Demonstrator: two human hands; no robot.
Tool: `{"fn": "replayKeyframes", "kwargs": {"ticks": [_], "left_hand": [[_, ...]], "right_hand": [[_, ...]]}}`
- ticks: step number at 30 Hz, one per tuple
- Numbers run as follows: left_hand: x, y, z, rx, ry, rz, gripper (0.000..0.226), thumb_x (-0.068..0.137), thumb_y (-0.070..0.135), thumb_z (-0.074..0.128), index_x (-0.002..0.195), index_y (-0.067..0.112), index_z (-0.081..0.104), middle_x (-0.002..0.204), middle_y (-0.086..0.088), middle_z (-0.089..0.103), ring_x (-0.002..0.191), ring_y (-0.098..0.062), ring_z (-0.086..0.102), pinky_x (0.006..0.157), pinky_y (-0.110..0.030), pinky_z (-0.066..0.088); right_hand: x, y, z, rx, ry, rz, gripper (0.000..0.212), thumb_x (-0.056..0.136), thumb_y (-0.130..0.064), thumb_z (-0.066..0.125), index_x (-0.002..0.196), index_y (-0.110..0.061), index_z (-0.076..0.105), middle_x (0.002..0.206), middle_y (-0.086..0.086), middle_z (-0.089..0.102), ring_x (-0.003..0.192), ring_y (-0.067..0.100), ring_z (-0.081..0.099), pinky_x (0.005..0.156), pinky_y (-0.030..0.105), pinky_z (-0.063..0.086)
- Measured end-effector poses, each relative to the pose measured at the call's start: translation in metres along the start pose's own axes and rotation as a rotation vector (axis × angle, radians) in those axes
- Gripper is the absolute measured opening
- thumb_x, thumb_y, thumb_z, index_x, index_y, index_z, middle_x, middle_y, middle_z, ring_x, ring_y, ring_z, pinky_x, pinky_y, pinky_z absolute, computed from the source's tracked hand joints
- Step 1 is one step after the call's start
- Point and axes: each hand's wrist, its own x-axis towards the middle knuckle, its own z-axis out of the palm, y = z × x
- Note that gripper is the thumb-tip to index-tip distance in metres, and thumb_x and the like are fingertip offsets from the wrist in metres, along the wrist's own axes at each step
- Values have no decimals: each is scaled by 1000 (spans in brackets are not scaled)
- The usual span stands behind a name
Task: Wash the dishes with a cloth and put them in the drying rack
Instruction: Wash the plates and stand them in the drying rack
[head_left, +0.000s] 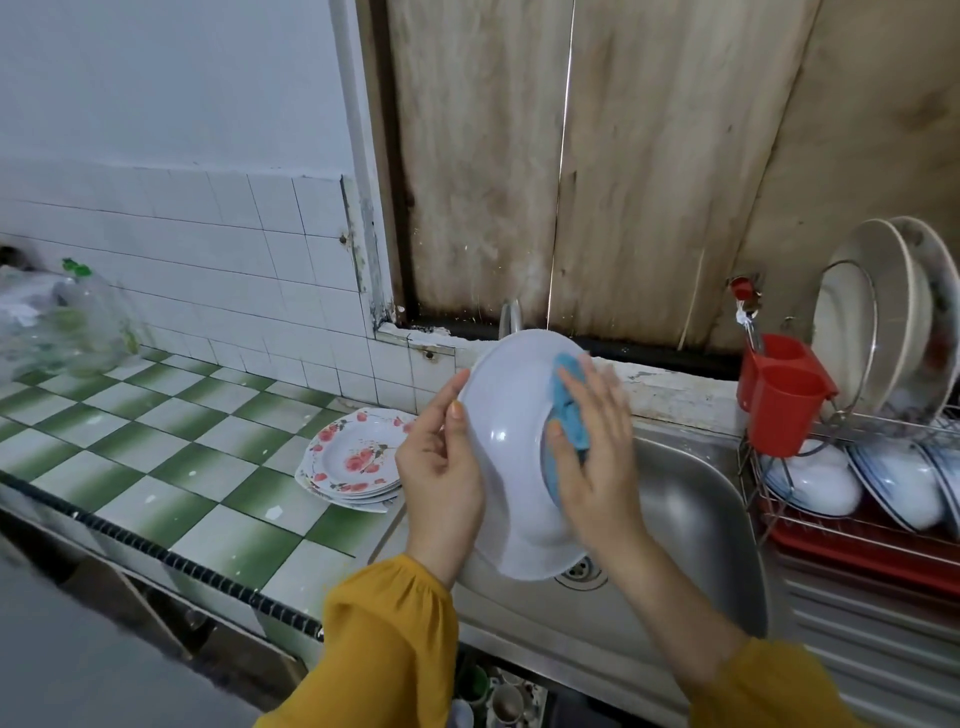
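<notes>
1. Gripping the white bowl (511, 441) by its rim at 9 o'clock, the left hand (441, 467) has its thumb on the near face and its fingers out of sight behind.
2. The bowl is held tilted on edge above the sink (691, 519).
3. The right hand (597, 457), fingers nearly straight, presses a blue cloth (569, 410) flat against the bowl at 2 o'clock.
4. Floral plates (353, 457) are stacked on the tiled counter (182, 441) at the bowl's 9 o'clock. The drying rack (852, 525), holding plates and bowls, stands at its 3 o'clock.

Mustard-yellow long sleeves (384, 644), loose fabric, cuffs (410, 574) gathered at wrists; hands (441, 462) bare.
</notes>
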Motion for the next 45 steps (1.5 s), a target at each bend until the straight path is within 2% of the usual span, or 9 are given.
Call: {"fn": "replayKeyframes", "kwargs": {"ticks": [4,10,18,23,26,30,35,41,45], "left_hand": [[1,-7,-4,-40,82,-25,29,102,13,45,110,30,66,104,6,74,104,-17,68,87,-29,56],[-7,-19,4,4,42,-32,29,102,15,44,114,31,64,116,-3,70,112,-18,65,100,-40,51],[5,-22,15,-74,208,-79,29,103,13,44,107,33,64,118,-9,68,109,-21,66,94,-33,53],[9,-19,22,-100,91,-87,28,102,14,46,113,30,65,119,-3,69,114,-21,64,102,-41,49],[2,-8,34,-53,-155,-3,28,101,12,46,115,27,65,108,11,73,109,-13,66,99,-33,51],[-18,-15,59,111,-443,131,25,99,22,48,118,30,63,120,7,68,115,-2,60,99,-18,45],[-33,-33,83,126,-364,109,33,98,0,49,123,21,57,116,9,64,105,15,58,90,-7,44],[-43,-37,84,163,-359,151,32,99,1,47,121,21,60,111,29,58,108,22,51,92,-1,38],[-36,-29,91,125,-374,123,33,99,2,47,125,19,58,112,26,59,106,21,53,89,-3,41]], "right_hand": [[-19,11,-4,-70,-231,-276,49,101,-35,40,147,-19,37,158,2,29,149,24,17,121,47,17],[6,21,-4,-29,-48,188,54,93,-50,32,145,-34,31,158,-15,14,150,11,0,122,46,11],[-46,32,-7,-283,-83,-412,49,98,-37,41,144,-22,37,157,7,28,147,35,22,117,53,24],[-47,76,-24,182,240,257,48,95,-44,45,142,-38,40,151,-7,38,144,19,30,119,42,27],[-10,93,-49,410,378,631,40,96,-31,49,135,-24,51,143,-2,50,137,17,42,117,45,31],[27,70,-78,312,282,506,27,101,-18,48,126,-16,55,136,0,51,137,22,42,113,22,31],[10,29,-59,-209,-78,-70,52,98,-38,38,143,-13,45,151,1,41,145,19,25,120,36,15],[45,84,-73,89,172,662,53,98,-40,45,145,-14,44,144,5,50,133,23,45,113,42,34],[27,46,-65,-48,231,324,42,99,-32,44,133,-8,55,131,6,58,123,19,50,107,31,38]]}}
